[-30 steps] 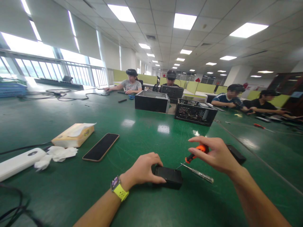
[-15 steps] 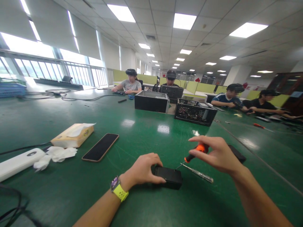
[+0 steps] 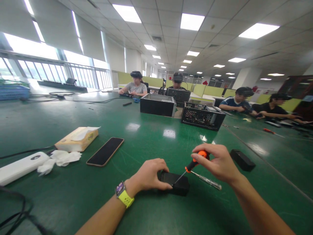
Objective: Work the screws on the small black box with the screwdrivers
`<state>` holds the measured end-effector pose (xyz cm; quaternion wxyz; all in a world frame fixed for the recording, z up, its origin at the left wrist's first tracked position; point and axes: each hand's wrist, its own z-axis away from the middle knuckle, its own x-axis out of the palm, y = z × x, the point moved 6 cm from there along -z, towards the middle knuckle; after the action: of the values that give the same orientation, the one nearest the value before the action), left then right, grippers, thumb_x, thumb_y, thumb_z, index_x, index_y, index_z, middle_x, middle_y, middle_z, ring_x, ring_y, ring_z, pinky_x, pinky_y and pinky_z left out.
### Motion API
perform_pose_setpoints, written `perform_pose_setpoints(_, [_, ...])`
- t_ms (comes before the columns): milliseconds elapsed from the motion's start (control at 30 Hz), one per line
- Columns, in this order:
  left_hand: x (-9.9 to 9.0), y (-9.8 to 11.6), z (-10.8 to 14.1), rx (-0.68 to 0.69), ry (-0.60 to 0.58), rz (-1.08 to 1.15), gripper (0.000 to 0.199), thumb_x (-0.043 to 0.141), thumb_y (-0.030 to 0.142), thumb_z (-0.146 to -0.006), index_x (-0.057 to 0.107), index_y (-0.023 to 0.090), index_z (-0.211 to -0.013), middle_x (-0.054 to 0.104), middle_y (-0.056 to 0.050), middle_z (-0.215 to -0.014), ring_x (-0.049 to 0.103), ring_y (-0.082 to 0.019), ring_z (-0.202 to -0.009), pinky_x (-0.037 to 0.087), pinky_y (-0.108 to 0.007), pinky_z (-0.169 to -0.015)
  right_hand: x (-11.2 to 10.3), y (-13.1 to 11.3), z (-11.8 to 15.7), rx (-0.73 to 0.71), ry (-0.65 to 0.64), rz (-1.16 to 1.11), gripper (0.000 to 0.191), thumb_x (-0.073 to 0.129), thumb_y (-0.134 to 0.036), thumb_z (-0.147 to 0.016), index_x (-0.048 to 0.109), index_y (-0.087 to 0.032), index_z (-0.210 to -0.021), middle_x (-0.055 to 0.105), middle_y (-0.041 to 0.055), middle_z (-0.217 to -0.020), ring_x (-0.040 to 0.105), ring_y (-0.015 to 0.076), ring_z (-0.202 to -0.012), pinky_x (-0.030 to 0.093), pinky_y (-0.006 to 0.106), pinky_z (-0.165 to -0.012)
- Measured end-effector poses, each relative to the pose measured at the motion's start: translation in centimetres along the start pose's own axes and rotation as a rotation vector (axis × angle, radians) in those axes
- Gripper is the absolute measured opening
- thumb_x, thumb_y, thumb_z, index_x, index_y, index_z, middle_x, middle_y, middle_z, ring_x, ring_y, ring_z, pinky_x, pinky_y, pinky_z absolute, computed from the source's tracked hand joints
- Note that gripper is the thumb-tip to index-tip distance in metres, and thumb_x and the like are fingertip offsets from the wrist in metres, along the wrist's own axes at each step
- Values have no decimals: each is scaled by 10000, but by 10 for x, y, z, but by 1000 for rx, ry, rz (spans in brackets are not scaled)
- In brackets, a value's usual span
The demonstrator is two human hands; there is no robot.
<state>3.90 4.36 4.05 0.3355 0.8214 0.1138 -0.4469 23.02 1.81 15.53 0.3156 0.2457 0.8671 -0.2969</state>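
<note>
A small black rectangular box (image 3: 179, 186) lies on the green table, with my left hand (image 3: 153, 174) closed around its left end, thumb along the near edge. My right hand (image 3: 217, 160) grips an orange-and-black screwdriver (image 3: 192, 164) by its handle. The screwdriver slants down to the left, its tip at the top of the box close to my left thumb. Just right of the box lies a second screwdriver with a clear handle (image 3: 210, 181), its shaft passing behind the orange one. Another black box (image 3: 242, 160) rests beyond my right hand.
Left of my hands lie a phone (image 3: 105, 151), a tissue pack (image 3: 77, 138), crumpled tissues (image 3: 65, 157), a white device (image 3: 22, 167) and black cables (image 3: 18, 212). Two black metal cases (image 3: 157, 106) stand ahead. Several people sit around the table; another orange screwdriver (image 3: 269, 131) lies far right.
My right hand has turned and shifted slightly left, bringing the screwdriver tip from the box's far edge to near my left thumb. The left hand still holds the box in place.
</note>
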Motion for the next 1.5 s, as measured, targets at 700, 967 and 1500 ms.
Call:
perform_pose_setpoints(700, [0, -1, -1, -10, -3, 8, 399, 828, 490, -674, 715, 173, -887, 680, -35, -873, 634, -206, -817, 472, -266, -726, 0, -11, 6, -151, -63, 53, 224, 683, -355, -857, 694, -170, -982, 689, 0, -668, 587, 105, -520, 447, 225, -547])
perform_pose_setpoints(967, [0, -1, -1, -7, -5, -11, 414, 826, 507, -667, 712, 169, -877, 673, -35, -865, 626, -201, -801, 463, -260, -705, -2, -10, 5, -133, -188, -65, 222, 656, -280, -879, 661, -187, -1080, 709, 24, -834, 620, 120, -657, 475, 224, -605])
perform_pose_setpoints(1500, [1, -3, 0, -17, 3, -7, 412, 816, 521, -669, 715, 180, -876, 673, -32, -866, 629, -202, -796, 460, -262, -702, -3, -15, 8, -166, -235, -58, 228, 631, -255, -896, 648, -197, -1115, 694, 36, -909, 624, 138, -761, 482, 250, -689])
